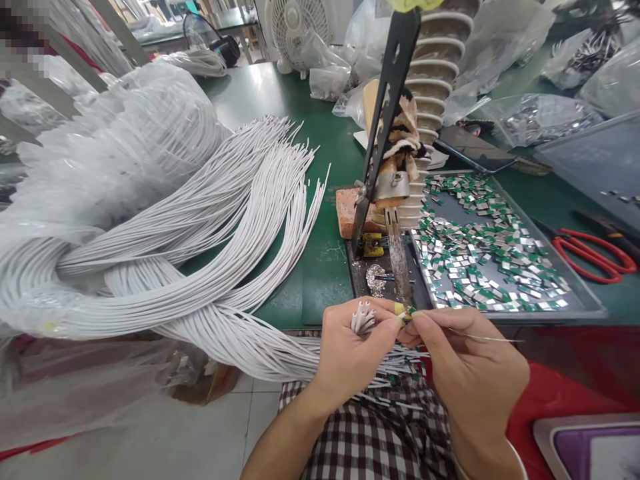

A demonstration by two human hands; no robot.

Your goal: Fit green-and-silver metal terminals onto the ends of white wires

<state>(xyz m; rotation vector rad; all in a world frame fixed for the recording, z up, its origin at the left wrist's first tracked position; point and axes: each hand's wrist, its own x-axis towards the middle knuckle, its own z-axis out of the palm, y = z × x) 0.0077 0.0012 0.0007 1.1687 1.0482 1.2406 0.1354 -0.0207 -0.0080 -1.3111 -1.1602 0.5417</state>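
Observation:
My left hand is closed round a small bunch of white cables, their cut ends showing above the fingers. My right hand pinches at a small green circuit board where the fingertips of both hands meet, and a thin wire sticks out to the right from it. Directly above the fingertips stands the soldering iron, tip down, held on a black metal bracket. More white cables with green boards hang over the lap below my hands.
Long bundles of white cables cover the left of the green table. At right, a clear tray holds many small boards, beside red-handled scissors. A brick, ribbed hose and fan stand further back.

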